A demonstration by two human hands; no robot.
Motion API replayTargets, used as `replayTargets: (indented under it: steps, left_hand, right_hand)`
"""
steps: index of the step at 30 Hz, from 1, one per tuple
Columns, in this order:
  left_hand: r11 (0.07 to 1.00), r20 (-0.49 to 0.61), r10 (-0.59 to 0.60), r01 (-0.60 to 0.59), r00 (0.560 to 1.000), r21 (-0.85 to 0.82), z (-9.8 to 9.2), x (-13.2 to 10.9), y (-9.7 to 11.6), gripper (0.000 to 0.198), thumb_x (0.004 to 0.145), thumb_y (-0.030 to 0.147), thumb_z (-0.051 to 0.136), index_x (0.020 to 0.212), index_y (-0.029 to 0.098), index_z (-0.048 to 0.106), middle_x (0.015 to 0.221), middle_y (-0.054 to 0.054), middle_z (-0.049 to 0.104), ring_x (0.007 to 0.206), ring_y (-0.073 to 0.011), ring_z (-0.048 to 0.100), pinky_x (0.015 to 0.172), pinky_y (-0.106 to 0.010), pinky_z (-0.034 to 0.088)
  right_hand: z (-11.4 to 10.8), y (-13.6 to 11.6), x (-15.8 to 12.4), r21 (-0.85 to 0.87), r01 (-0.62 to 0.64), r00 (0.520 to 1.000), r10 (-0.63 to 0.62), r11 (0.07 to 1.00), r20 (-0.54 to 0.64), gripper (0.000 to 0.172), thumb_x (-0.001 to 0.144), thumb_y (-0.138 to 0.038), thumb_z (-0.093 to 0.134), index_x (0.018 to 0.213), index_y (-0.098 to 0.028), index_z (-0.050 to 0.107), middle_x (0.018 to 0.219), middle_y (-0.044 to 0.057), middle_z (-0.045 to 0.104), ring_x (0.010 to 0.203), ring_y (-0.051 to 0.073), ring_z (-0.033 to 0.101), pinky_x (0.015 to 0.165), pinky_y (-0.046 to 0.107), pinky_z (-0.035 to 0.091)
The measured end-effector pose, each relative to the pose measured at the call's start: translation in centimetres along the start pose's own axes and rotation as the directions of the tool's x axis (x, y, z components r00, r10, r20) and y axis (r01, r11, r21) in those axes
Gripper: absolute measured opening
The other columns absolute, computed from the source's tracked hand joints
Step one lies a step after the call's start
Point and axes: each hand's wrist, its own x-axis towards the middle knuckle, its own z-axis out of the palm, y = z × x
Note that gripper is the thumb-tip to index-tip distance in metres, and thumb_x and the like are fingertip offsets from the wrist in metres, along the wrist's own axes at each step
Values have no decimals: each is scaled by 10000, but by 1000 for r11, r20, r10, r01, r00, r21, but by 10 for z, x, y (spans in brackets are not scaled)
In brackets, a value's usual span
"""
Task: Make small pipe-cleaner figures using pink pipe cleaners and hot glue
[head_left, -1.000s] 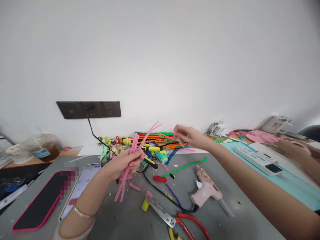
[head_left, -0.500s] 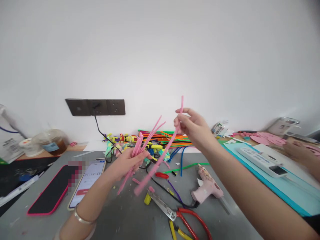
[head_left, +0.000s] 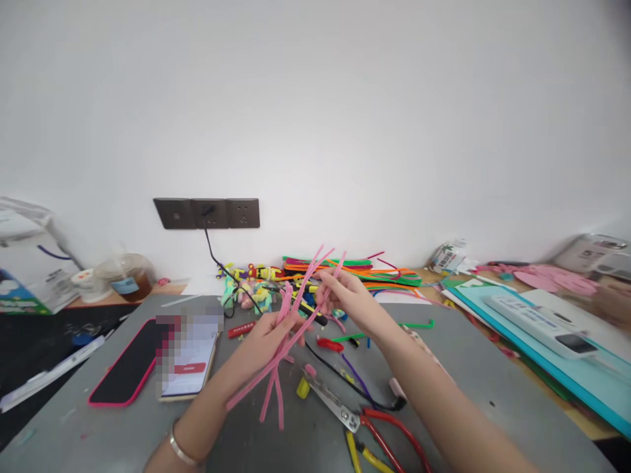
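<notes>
Now that the right hand [head_left: 340, 292] has brought its lone pink chenille stem [head_left: 256, 380] down across the left hand [head_left: 269, 341], that strand crosses the bunch of pink stems [head_left: 285, 302] instead of hanging apart, so the material being handled sits in one cluster between both sets of fingers. The right thumb and fingertips pinch the lone strand towards its upper end; the left fingers are wrapped tightly around the bunch near its middle. Whether they also grip the crossing strand, I cannot tell. All the strands look thin and fuzzy, their ends splaying above and below the left fingers.

Below and to the right of those fingers lie scissors [head_left: 348, 418] with metal blades and smooth red loop handles. Left of the left fingers are two flat, rounded slabs: a phone in a pink case [head_left: 125, 364] and a lit phone [head_left: 197, 378]. Lower right of the right fingers, a glue gun [head_left: 396, 386] of pale pink plastic is mostly hidden by the forearm. Beyond the fingertips, fluffy little figures [head_left: 263, 272] and a bright bundle of pipe cleaners [head_left: 399, 278] lie before a plain white wall [head_left: 315, 118].
</notes>
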Motion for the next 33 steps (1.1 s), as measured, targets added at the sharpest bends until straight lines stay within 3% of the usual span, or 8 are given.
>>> replayTargets:
  steps: [5,7,12,14,19,24,28,33]
  left_hand:
    - [989,235,-20,-15,972,147,-1,-5,2,609,911,654,477,877,118,765,639,-43,631,504,-111,449,484,-230,332]
    - [987,257,-24,-18,966,160,-3,-6,4,590,915,636,484,855,117,757,662,-46,632,541,-121,481,496,-227,347]
    - [991,-48,-46,51,998,126,-24,-12,12,436,860,560,617,1001,153,684,596,68,472,426,-77,317,426,-204,260]
    - [982,-134,-52,75,990,172,-36,-18,16,329,821,476,695,976,186,675,571,77,457,423,-96,355,420,-208,240]
    - [934,-98,33,5,995,356,-52,-32,12,158,705,273,790,657,212,652,610,24,582,549,-163,498,505,-215,305]
    - [829,-162,54,46,985,558,-49,-30,3,223,721,234,740,941,205,761,944,-89,761,846,-278,671,734,-300,471]
    - [856,-236,228,-79,945,510,-49,-35,2,243,751,249,723,987,219,773,1060,-112,763,988,-303,685,862,-360,507]
    - [970,-195,93,-44,976,240,-36,-57,-17,202,741,273,772,930,204,791,950,-116,773,893,-284,708,796,-350,543]
  right_hand:
    - [7,9,-1,-24,-63,988,65,998,140,470,761,-635,699,757,-173,613,546,-34,599,412,79,498,438,207,393]
    - [6,9,-1,-31,-51,989,54,998,136,482,744,-641,711,748,-166,623,537,-42,575,407,71,470,423,199,356]
    - [-8,2,-9,-46,5,999,-3,999,49,505,794,-683,633,684,-195,570,429,-53,527,370,87,436,397,203,325]
    - [-15,-1,-14,-38,21,1000,-20,999,11,490,804,-666,640,671,-201,560,425,-51,533,375,94,452,411,207,360]
    - [-23,-2,-23,24,-2,1000,1,1000,7,450,807,-618,677,677,-198,581,469,-38,569,383,103,488,404,212,392]
    - [-16,-1,-24,131,5,999,-10,991,36,424,804,-592,709,702,-196,597,502,-40,565,439,120,538,443,230,450]
    - [-11,-2,-27,246,75,996,-61,966,-66,408,770,-561,766,698,-187,620,556,-35,588,457,101,552,448,208,446]
    - [-2,7,-39,439,120,977,-28,891,-210,361,703,-495,844,708,-195,644,660,-22,635,507,102,582,492,215,513]
